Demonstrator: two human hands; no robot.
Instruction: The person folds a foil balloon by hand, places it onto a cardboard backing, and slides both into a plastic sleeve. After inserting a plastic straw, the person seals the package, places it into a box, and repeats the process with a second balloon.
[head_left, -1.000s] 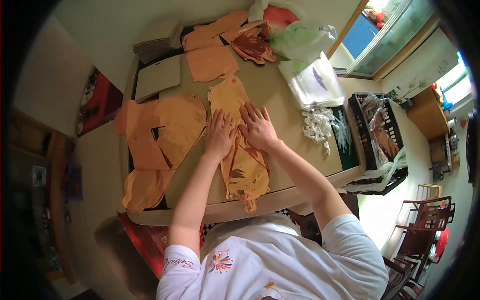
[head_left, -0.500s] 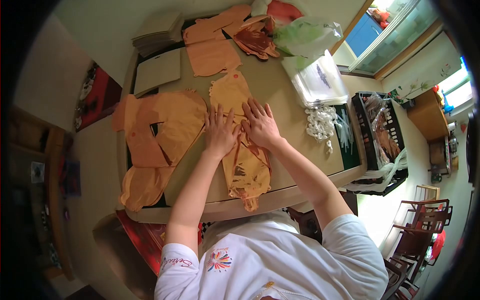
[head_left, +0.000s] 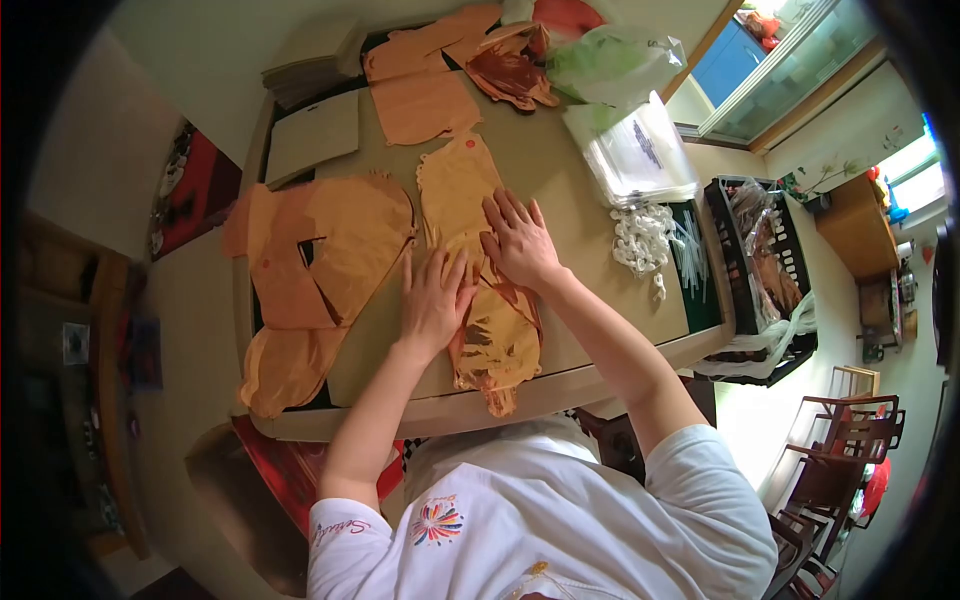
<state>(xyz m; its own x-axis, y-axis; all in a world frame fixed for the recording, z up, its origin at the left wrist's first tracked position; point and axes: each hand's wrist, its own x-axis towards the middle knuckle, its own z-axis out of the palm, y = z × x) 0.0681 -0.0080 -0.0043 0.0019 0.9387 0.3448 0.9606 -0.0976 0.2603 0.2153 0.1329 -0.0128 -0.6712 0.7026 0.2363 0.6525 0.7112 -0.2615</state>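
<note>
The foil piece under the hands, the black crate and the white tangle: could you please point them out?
Foil piece (head_left: 455,200): head view, on its upper part.
Black crate (head_left: 728,262): head view, on the wall facing the table.
White tangle (head_left: 642,240): head view, near its middle.

glossy metallic foil sheet (head_left: 502,335), matt cardboard (head_left: 315,136), clear plastic bags (head_left: 640,155)

Brown table (head_left: 560,165) bearing orange foil pieces (head_left: 350,225), clear bags (head_left: 650,165), white loops (head_left: 640,240) (pale sticks (head_left: 689,258) alongside)
</note>
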